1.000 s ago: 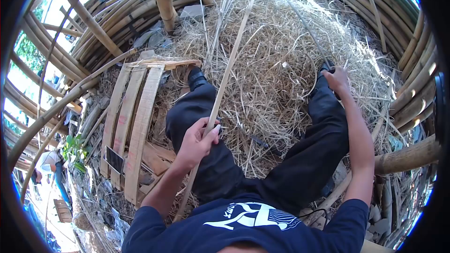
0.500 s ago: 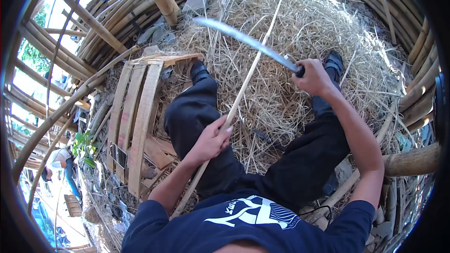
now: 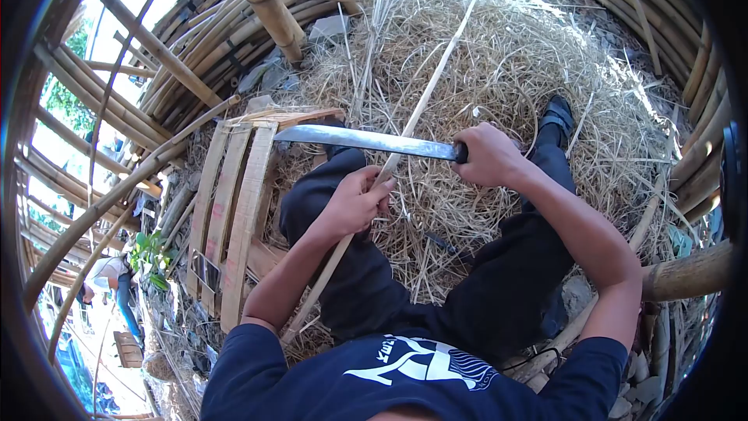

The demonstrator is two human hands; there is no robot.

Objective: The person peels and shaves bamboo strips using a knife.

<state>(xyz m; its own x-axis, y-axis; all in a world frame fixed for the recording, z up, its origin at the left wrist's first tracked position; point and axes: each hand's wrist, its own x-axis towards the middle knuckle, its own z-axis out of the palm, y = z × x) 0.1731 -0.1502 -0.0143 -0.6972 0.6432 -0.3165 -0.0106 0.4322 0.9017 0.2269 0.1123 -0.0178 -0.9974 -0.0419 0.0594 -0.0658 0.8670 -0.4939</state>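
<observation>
A long pale bamboo strip [image 3: 434, 82] runs slantwise from the straw down past my left hip. Its middle is gripped by my left hand [image 3: 360, 201], fingers wrapped round it. My right hand [image 3: 485, 154] is closed on the dark handle of a long knife [image 3: 362, 139]. The blade points left and lies across the strip, just above my left hand; whether it touches the strip I cannot tell. The blade's tip is near the top of a wooden slatted piece [image 3: 243, 218].
Dry shavings [image 3: 444, 210] cover the ground between my legs. Bamboo poles [image 3: 269, 4] stand and lie around. A thick bamboo pole [image 3: 686, 273] is beside my right elbow. A person [image 3: 109, 277] bends over at the far left.
My right hand has come up from beside my right foot and swung the knife left and down across the strip. The strip has tilted rightward, and my left hand has moved slightly up.
</observation>
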